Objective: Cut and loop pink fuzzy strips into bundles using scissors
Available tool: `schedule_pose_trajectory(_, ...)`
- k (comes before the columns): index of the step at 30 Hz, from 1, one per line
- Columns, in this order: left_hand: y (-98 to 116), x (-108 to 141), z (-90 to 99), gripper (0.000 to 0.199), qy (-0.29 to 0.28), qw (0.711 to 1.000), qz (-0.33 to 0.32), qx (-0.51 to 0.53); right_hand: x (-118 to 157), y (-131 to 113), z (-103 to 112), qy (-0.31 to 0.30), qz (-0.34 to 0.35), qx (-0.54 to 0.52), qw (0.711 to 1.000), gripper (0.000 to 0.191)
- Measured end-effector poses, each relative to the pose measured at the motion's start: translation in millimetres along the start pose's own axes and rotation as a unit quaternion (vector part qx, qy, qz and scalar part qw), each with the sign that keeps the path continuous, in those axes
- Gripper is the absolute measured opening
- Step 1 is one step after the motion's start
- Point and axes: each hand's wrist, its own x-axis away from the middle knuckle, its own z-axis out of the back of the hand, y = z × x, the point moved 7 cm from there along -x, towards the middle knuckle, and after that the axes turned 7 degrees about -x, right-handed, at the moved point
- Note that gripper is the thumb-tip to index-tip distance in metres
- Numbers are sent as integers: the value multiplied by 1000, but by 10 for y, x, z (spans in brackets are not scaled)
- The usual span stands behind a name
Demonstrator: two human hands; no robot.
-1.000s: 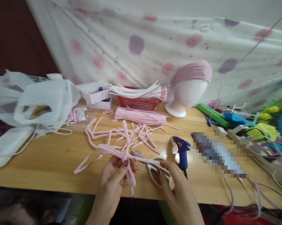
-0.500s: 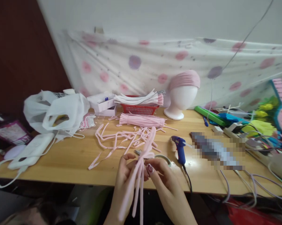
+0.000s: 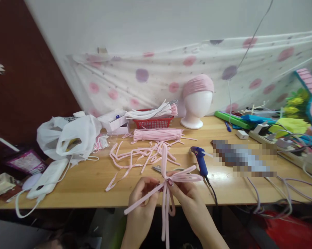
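Pink pipe cleaners (image 3: 163,214), bent into loops and gathered at one point, are pinched between my two hands over the table's front edge. One loop stands up, others stick out to the right, and straight ends hang down and to the lower left. My left hand (image 3: 142,212) is closed at the gathering point, its fingertips partly hidden behind the stems. My right hand (image 3: 189,199) presses its thumb on the same point. Just behind the hands lie scissors (image 3: 157,168), partly covered. Loose pink pipe cleaners (image 3: 131,162) are scattered beyond, before a pink pipe cleaner bundle (image 3: 158,135).
A blue glue gun (image 3: 201,162) with a cord lies right of my hands. Behind stand a red basket (image 3: 153,123) of white and pink stems and a white foam head (image 3: 197,105). A plastic bag (image 3: 76,133) and a white power bank-like block (image 3: 48,178) sit left; cables (image 3: 285,188) run right.
The pink loops have spread apart: some now point right, and one straight end has swung out to the left. Both hands stay at the gathering point. The camera view has shifted slightly.
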Motion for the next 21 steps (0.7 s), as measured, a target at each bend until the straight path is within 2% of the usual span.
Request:
schedule_pose_trajectory(3,-17,-38,-17,20,-25,998,-3,54,8,95,30,-1,-37,-43,998,37)
schedule_pose_trajectory(7,-276,-84,-126,40,-91,978,117,147,25,259,43,-21,-106,-92,990,42)
schedule_pose_trajectory(9,-361,-96,-200,43,-135,964,149,173,20,326,46,-41,-139,-104,984,44)
schedule_pose_trajectory(11,-378,-113,-241,40,-157,963,142,169,2,359,44,-58,-159,-113,979,46)
schedule_pose_trajectory(14,-369,-120,-263,41,-158,961,147,171,-29,343,0,-81,-171,-137,972,49)
schedule_pose_trajectory(17,-337,-108,-303,47,-185,941,177,222,-30,317,-89,-110,-204,-177,956,39)
schedule_pose_trajectory(21,-316,-107,-283,43,-194,923,211,256,-26,289,-150,-123,-248,-244,930,32)
